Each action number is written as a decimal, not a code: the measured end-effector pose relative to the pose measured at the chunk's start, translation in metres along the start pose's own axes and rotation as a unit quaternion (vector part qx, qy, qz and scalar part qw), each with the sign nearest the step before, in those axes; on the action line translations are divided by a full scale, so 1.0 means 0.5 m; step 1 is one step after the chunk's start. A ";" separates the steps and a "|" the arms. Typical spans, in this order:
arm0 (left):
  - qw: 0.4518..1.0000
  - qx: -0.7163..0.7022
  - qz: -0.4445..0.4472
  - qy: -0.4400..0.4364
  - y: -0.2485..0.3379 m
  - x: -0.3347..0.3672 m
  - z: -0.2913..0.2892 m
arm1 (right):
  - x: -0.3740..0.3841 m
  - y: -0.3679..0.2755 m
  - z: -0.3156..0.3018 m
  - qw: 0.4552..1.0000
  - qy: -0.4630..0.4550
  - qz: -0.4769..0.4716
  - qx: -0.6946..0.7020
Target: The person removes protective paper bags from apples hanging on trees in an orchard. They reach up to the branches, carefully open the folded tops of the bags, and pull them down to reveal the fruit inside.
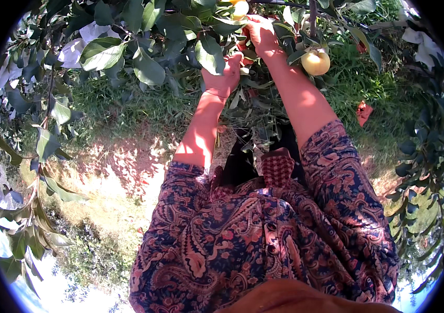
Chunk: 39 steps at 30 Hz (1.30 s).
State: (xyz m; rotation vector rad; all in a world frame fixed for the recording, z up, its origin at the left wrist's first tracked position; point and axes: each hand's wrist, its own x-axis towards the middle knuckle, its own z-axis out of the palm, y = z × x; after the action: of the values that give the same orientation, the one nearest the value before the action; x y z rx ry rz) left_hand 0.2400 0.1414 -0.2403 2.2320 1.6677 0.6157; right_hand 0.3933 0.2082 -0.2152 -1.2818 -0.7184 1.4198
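Although both arms reach up into the same leafy branch (144, 57), the yellow apple (315, 62) hanging just right of the right forearm serves best as the marker for everything else. Well to the left of that apple, large green leaves (102, 52) crowd the view, and a white bag-like wrapping (76, 49) shows among them. Nearer the apple, the left hand (224, 77) is raised with fingers curled loosely toward the foliage; whether it grips a twig or only brushes leaves cannot be told. Just up and left of the apple, the right hand (260, 32) is closed around something reddish among the leaves, hidden by its fingers, with a second pale fruit (240, 8) just beside it. To my eye, the risk lies in the forearm nudging the yellow apple loose, so it drops to the grass (368, 88) and bruises.
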 end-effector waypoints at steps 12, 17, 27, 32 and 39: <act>0.982 -0.187 -0.008 0.016 0.052 -0.003 -0.072 | 0.033 0.005 -0.027 0.923 -0.019 0.317 0.216; 0.955 -0.207 -0.004 0.213 0.027 -0.020 -0.128 | 0.082 0.104 -0.117 0.875 -0.192 0.313 0.315; 0.929 -0.330 -0.159 0.049 -0.053 0.070 -0.117 | 0.047 0.148 -0.139 0.750 -0.276 0.200 0.567; 0.996 0.036 -0.002 -0.077 -0.132 0.054 -0.064 | 0.017 0.102 -0.120 0.899 -0.060 0.209 0.379; 0.971 -0.022 -0.049 -0.234 -0.116 0.087 -0.096 | -0.040 0.013 -0.108 0.904 0.007 0.305 0.298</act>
State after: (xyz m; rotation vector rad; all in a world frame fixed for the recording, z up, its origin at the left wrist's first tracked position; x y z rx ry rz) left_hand 0.1780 0.1988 -0.2187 2.0415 1.4868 0.0846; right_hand 0.4400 0.1769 -0.2280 -1.0473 0.1788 1.9280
